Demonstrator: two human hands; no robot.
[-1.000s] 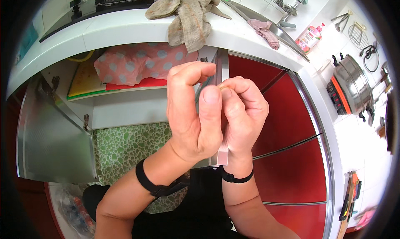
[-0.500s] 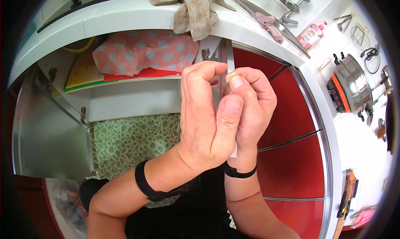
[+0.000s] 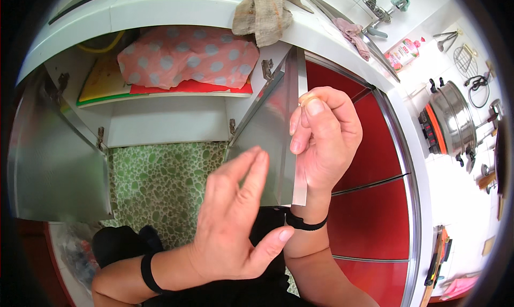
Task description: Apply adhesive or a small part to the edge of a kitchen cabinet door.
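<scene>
My right hand (image 3: 324, 135) is curled at the edge of the open steel-faced cabinet door (image 3: 267, 146), thumb and forefinger pinched around something small and pale that I cannot make out. My left hand (image 3: 227, 221) is lower and to the left, fingers extended and thumb apart, in front of that door, holding nothing. Behind them the open cabinet has a shelf with a pink dotted cloth (image 3: 184, 55), a red board (image 3: 193, 88) and a yellow board with green edge (image 3: 101, 82).
Second open door (image 3: 59, 168) at left. Grey rag (image 3: 259, 15) on the counter edge (image 3: 150, 12); pink cloth (image 3: 350, 34) by the sink. Red cabinets (image 3: 369, 216), steel pot (image 3: 452, 119) on an orange-rimmed appliance, tap and hanging utensils at right. Green pebble-patterned floor (image 3: 155, 184) below.
My left hand has left my right hand, moved down and left, and opened out. My right hand keeps its pinch, slightly further right. More of the right-hand door shows.
</scene>
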